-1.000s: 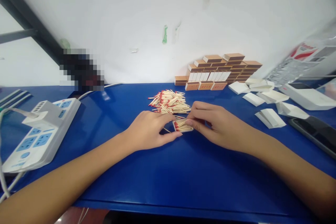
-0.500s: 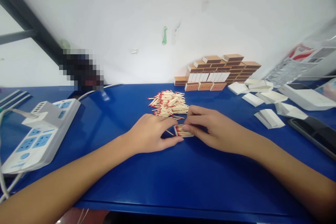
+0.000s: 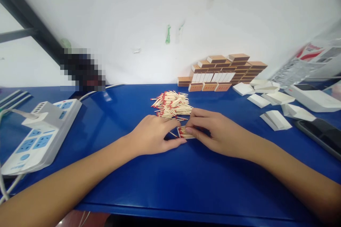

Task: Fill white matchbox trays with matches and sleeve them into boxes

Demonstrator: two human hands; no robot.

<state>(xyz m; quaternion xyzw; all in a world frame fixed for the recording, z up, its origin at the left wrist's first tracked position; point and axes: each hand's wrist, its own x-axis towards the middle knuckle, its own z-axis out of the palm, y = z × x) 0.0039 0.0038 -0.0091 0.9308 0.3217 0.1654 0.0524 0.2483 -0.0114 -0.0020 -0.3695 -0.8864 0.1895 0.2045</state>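
A small white matchbox tray (image 3: 179,133), filled with red-tipped matches (image 3: 183,132), lies on the blue table. At its left end my left hand (image 3: 154,134) is closed round it, forefinger at the far side and thumb at the near side. My right hand (image 3: 213,131) bends over the tray's right part, thumb and fingers pinched together on the matches there. Those fingers hide the tray's right end. One loose match (image 3: 173,134) sticks out between my left thumb and forefinger. Just beyond the hands rises a heap of loose matches (image 3: 173,103).
Stacked matchboxes (image 3: 221,66) stand against the wall. To their right lie several white empty trays (image 3: 275,120), a phone (image 3: 319,133), a white box (image 3: 314,99) and a plastic bottle (image 3: 301,60). A power strip (image 3: 39,142) with cables occupies the left side.
Both hands stay almost where they were at the tray. My right fingers have shifted very slightly over the matches; the view itself has moved a little.
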